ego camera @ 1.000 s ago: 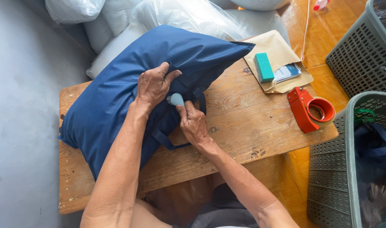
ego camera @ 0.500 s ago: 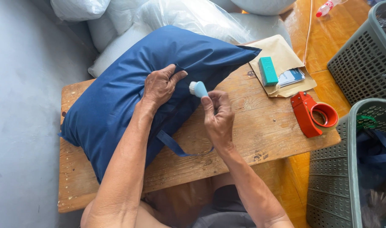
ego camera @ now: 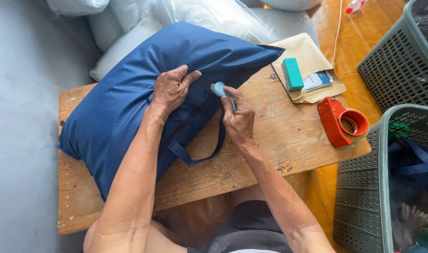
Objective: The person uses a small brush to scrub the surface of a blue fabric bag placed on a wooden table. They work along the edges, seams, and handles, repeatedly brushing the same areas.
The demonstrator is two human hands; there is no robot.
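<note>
While you sit at the wooden table, your right hand is curled shut around a small light blue tool. Half a second ago that hand held the tool up in the air, off the cloth. Now its tip is down at the edge of the big dark blue bag, close to your other hand. That looks like you are back at work on the bag's seam, though the tip is too small to see what it does.

Your left hand lies on top of the bag, fingers bent and pinching the cloth near the opening. It has stayed there the whole time, so the bag has not slid. A dark blue strap hangs in a loop onto the table below your hands.

Farther out on the table lie a red tape holder, a teal block and a brown envelope. Grey baskets stand to the right. White stuffed bags are piled past the table.
</note>
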